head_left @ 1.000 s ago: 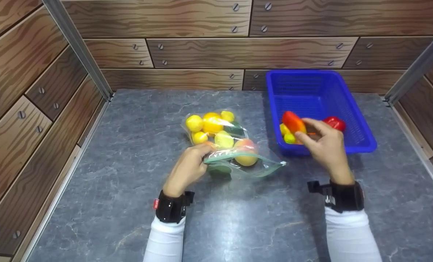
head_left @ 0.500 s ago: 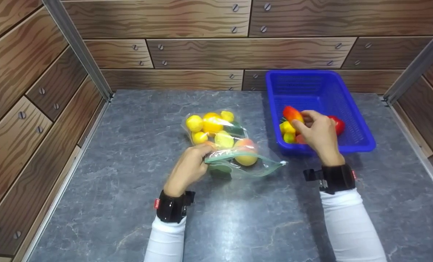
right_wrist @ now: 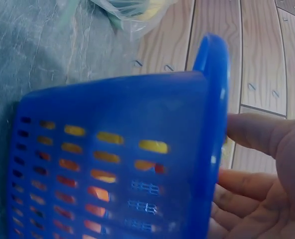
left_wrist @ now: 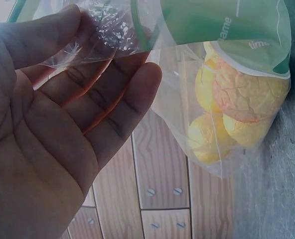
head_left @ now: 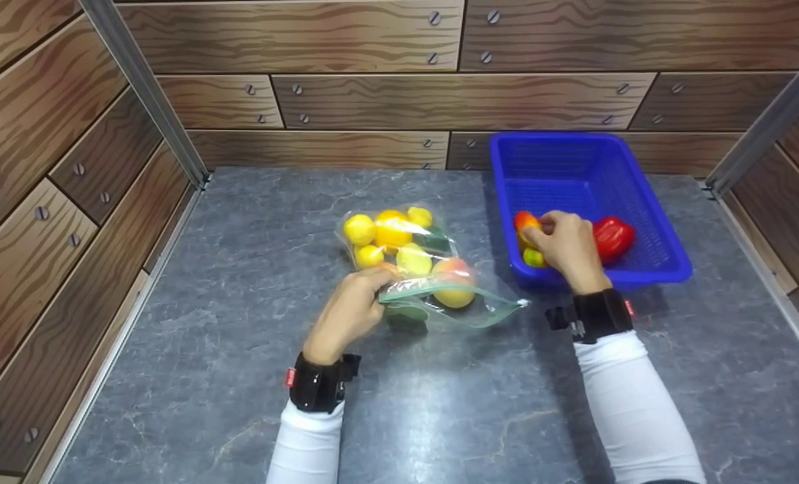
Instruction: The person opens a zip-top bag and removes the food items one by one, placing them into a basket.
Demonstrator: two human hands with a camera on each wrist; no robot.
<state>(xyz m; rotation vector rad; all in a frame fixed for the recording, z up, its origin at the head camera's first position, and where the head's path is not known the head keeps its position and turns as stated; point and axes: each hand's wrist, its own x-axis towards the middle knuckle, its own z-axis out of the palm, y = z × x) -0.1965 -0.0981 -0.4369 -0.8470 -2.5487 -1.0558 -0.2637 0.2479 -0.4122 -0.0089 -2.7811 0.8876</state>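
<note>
My left hand (head_left: 347, 306) pinches the edge of a clear zip bag (head_left: 493, 310) by its green-lined mouth. Inside the bag lie several yellow and orange fruits (head_left: 394, 230), a dark green item (head_left: 433, 238) and a larger red-and-yellow fruit (head_left: 454, 282). In the left wrist view the plastic (left_wrist: 112, 30) passes between thumb and fingers. My right hand (head_left: 569, 245) reaches into a blue basket (head_left: 591, 138), its thumb and fingers pinching a red-and-yellow oblong fruit (head_left: 525, 220). The basket wall (right_wrist: 137, 94) hides the fingertips in the right wrist view.
A red bell pepper (head_left: 613, 240) lies in the basket right of my hand, and a small yellow-green item (head_left: 533, 257) near its front left corner. The grey marbled tabletop (head_left: 238, 269) ends at wood-patterned walls (head_left: 365, 97) behind and at both sides.
My right hand has moved left and lowered the red-and-yellow oblong fruit deeper into the basket's front left corner. The left hand and the bag have stayed in place.
</note>
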